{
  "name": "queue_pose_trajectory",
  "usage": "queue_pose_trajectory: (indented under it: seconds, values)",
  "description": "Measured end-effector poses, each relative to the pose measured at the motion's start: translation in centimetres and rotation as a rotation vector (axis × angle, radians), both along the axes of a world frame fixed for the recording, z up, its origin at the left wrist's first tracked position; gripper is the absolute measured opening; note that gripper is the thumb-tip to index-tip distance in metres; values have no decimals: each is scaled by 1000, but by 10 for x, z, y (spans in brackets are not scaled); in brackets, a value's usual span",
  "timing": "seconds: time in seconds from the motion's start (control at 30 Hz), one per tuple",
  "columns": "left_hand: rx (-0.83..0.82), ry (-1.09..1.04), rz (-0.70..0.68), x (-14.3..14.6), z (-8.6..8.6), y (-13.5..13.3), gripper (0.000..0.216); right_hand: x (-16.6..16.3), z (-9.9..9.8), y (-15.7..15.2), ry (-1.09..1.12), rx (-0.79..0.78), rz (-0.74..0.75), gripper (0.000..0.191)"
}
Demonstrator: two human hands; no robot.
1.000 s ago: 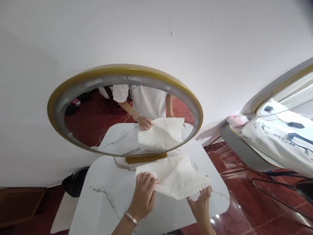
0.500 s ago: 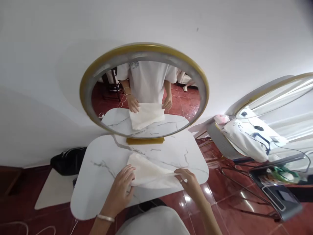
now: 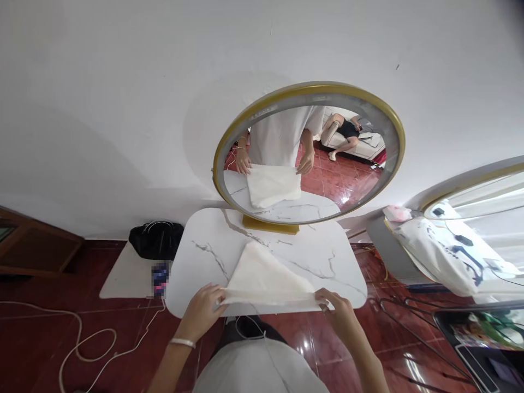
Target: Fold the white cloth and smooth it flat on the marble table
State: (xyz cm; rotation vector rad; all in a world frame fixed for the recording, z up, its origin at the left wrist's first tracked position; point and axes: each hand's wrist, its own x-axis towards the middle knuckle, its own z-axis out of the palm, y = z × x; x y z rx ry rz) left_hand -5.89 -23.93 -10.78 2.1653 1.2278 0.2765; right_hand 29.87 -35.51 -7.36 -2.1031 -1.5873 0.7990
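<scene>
A cream-white cloth (image 3: 266, 273) lies on the marbled white table (image 3: 196, 256), its near edge stretched straight along the table's front. My left hand (image 3: 204, 307) pinches the left end of that edge. At the other end, my right hand (image 3: 333, 305) grips the right corner between thumb and fingers. The far part of the cloth narrows to a blunt point on the tabletop. In the round gold-framed mirror (image 3: 309, 87), both hands and the cloth show in reflection.
A black bag (image 3: 155, 240) rests on a pale board (image 3: 123, 273) to the left. White cables (image 3: 77, 327) trail over the red tiled floor. On the right stand a second table with a white pillow-like item (image 3: 434, 254) and a dark chair or tray (image 3: 470, 327). A seated person (image 3: 347, 131) appears in the mirror.
My view has turned left, so the mirror and table sit further right. My left hand has shifted to the cloth's near edge, which is now pulled straight between both hands.
</scene>
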Motion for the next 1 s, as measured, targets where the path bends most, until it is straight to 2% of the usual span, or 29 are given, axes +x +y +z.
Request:
queue_pose_trajectory:
  seconds: [0.1, 0.23, 0.4, 0.5, 0.6, 0.73, 1.0]
  values:
    - [34, -85, 17, -5, 7, 5, 27, 0, -4, -8, -32, -11, -55, 20]
    - [37, -92, 9, -6, 12, 10, 30, -7, -3, -16, -61, 52, -145, 15]
    - [26, -70, 31, 1, 17, 10, 35, -5, -1, -21, 126, 27, -242, 28]
    - [46, -48, 58, 6, 20, 9, 38, 6, -2, -22, 246, -29, -195, 32]
    - [66, -16, 95, 14, 24, 7, 38, 19, -4, -18, 310, -77, -192, 29]
    - [114, 24, 166, 30, 37, -1, 36, 40, -8, -9, 363, -5, -188, 26]
    - [197, 96, 224, 76, 72, -35, 33, 116, -4, -5, 300, 124, -4, 29]
